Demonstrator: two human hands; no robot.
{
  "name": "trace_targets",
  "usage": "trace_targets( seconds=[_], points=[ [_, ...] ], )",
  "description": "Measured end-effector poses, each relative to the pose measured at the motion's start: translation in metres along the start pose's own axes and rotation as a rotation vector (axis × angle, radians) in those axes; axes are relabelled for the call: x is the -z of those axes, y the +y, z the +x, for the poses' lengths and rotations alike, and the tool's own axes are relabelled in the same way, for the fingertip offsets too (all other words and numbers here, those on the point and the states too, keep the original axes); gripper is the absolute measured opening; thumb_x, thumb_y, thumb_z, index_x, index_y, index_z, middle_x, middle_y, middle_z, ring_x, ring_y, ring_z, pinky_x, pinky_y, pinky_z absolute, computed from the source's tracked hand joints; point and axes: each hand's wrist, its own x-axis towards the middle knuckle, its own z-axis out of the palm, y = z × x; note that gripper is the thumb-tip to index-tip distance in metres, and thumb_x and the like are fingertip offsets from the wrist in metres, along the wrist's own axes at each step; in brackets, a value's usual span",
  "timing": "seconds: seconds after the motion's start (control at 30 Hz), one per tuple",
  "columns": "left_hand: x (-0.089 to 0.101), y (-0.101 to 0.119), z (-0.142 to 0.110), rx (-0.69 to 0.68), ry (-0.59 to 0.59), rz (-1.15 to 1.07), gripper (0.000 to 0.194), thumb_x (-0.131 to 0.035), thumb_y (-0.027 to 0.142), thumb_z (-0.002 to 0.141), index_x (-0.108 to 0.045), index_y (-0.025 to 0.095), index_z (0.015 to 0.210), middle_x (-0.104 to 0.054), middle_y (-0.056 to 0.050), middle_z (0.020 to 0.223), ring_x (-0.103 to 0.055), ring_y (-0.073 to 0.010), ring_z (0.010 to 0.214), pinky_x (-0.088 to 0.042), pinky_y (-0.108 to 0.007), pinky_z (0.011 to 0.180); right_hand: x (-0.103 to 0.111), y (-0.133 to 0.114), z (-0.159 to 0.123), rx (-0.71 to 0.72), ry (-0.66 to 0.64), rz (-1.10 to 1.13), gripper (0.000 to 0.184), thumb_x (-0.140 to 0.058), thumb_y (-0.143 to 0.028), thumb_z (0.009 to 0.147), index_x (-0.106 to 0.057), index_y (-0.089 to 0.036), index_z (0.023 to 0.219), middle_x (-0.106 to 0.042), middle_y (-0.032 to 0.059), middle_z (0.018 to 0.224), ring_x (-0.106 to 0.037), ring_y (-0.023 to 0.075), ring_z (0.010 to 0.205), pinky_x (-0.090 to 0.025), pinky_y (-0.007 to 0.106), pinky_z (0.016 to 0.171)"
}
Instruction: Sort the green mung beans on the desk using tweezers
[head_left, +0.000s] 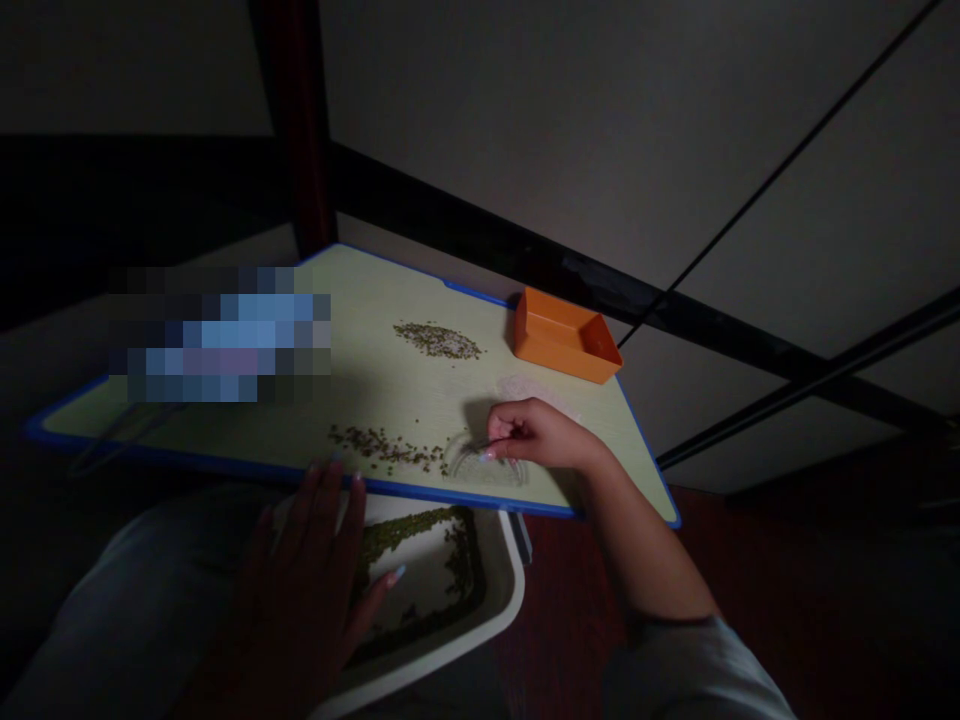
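My right hand (525, 432) is over the right part of a pale board (360, 380) with a blue rim. Its fingers are pinched on a clear, ridged, half-round plastic piece (491, 470), whose exact kind I cannot make out. Just left of that piece lies a scattered strip of small green-brown grains (390, 448). My left hand (311, 560) has its fingers spread, with the tips at the board's near edge and the thumb over a white basin (514, 580). More greenish grains (412, 530) line the basin's floor and sides.
A second grain pile (439, 341) lies farther back on the board. An orange open box (566, 340) stands at the back right corner. A pixelated blue patch (232, 335) covers something on the left. Pale panels (637, 130) rise behind the board.
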Motion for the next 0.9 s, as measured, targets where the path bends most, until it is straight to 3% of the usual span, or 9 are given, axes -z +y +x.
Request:
trace_targets(
  seconds=[0.47, 0.9],
  points=[
    [-0.005, -0.002, -0.001, -0.026, 0.052, 0.009, 0.081, -0.034, 0.056, 0.082, -0.012, 0.009, 0.144, -0.027, -0.027, 0.153, -0.024, -0.0402, 0.143, -0.034, -0.062, 0.105, 0.006, 0.004, -0.001, -0.002, 0.069, -0.07, 0.023, -0.067, -0.029, 0.079, -0.049, -0.018, 0.07, -0.051, -0.0058, 0.055, -0.047, 0.0089, 0.049, -0.035, 0.021, 0.049],
    [-0.002, 0.001, 0.002, 0.014, 0.07, -0.051, 0.084, -0.039, 0.057, 0.079, -0.012, 0.013, 0.145, -0.031, -0.024, 0.151, -0.029, -0.0377, 0.142, -0.034, -0.061, 0.106, -0.004, -0.001, 0.001, -0.007, 0.027, 0.065, 0.033, -0.072, -0.041, 0.076, -0.049, -0.018, 0.071, -0.052, -0.0058, 0.054, -0.049, 0.0087, 0.048, -0.036, 0.02, 0.049]
  ],
)
